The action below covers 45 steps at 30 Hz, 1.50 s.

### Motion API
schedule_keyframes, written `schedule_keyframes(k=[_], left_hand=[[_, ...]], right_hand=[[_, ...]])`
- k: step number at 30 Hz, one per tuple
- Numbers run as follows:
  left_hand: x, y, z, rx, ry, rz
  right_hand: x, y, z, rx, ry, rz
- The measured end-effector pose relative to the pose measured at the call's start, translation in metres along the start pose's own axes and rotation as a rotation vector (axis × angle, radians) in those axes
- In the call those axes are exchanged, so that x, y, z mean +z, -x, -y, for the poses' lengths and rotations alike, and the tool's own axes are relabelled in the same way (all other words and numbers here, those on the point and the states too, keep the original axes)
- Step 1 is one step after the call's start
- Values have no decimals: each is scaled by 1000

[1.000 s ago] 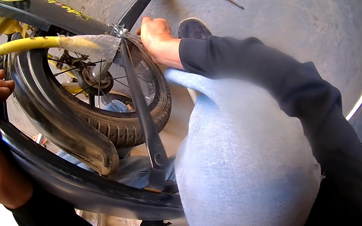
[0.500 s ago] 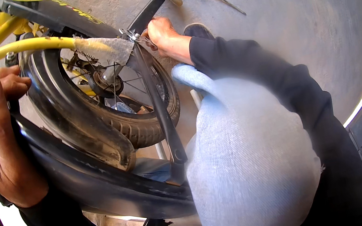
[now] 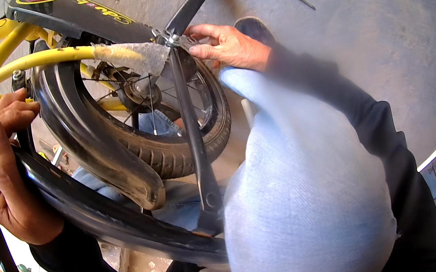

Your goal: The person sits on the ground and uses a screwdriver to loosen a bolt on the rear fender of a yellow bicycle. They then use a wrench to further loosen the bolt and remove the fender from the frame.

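Left hand (image 3: pixel 6 173) wraps around the black mudguard (image 3: pixel 98 215) low on the left. Right hand (image 3: pixel 225 47) pinches a small metal fitting (image 3: pixel 174 37) atop the black strut (image 3: pixel 195 140). The small wheel (image 3: pixel 170 127) has a dusty black tyre and thin spokes, inside the yellow frame (image 3: pixel 30 63).

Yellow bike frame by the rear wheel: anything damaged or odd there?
Yes. The yellow frame tube has a ragged, torn grey wrapping where it meets the black stay, beside the right hand. Nothing else stands out.
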<state>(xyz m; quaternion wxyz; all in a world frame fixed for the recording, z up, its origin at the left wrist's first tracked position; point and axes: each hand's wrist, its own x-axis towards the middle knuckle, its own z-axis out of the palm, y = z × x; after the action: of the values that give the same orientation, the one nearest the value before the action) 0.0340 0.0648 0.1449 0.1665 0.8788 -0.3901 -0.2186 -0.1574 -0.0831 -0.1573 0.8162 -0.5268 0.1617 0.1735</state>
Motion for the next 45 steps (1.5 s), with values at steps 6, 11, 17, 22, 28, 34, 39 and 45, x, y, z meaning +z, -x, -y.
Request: schedule_keyframes(k=[6,11,17,22,28,34,39,45], left_hand=[[-4,5,6,15,49,28],[-13,8,8,47,-31,155],[-18,3,9,85,-107,246],[-21,8,12,53,-100,234],[-16,6,1,-14,-178,218],[-27,7,10,-110,-198,283],[-43,1,25,-68,-203,347],[-66,-39,114,197,-322,707]], right_hand=[[-8,-12,11,25,11,31],[-8,14,17,200,-31,41],[0,21,27,198,61,27],[4,25,35,37,401,-30],[2,24,55,-28,402,12],[3,29,73,70,480,61],[8,24,84,77,564,128],[5,25,63,-20,596,76]])
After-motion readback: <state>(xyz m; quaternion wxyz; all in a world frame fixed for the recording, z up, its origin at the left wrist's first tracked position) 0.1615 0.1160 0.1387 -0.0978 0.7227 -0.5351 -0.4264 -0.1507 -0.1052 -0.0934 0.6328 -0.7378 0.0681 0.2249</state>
